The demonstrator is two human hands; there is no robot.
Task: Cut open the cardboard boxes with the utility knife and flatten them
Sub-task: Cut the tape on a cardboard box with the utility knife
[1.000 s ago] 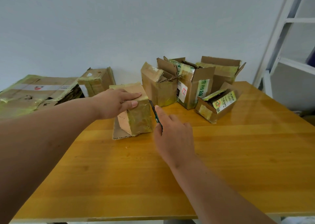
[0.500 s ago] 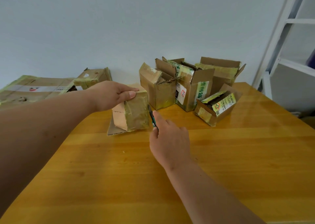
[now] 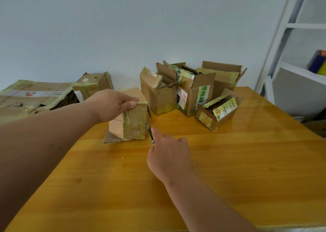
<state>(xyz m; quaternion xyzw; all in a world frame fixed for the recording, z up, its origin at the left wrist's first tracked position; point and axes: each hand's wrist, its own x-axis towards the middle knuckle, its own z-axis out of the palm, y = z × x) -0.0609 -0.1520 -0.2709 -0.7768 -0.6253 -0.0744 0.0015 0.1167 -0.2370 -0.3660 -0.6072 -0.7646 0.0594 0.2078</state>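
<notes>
A small taped cardboard box (image 3: pixel 131 124) stands on the wooden table (image 3: pixel 176 187), a loose flap spread out at its lower left. My left hand (image 3: pixel 111 104) grips its top edge, thumb on the near face. My right hand (image 3: pixel 167 155) holds a slim green utility knife (image 3: pixel 151 134), index finger laid along it. The blade touches the lower part of the box's right front corner. Most of the knife handle is hidden inside my fist.
Several opened boxes (image 3: pixel 190 92) cluster at the back right of the table. Flattened cardboard (image 3: pixel 33 97) and another box (image 3: pixel 93 86) lie at the back left by the wall. A white shelf frame (image 3: pixel 291 42) stands to the right.
The knife has travelled down the box's right corner from near the top to its lower part. My left hand has kept its grip on the top.
</notes>
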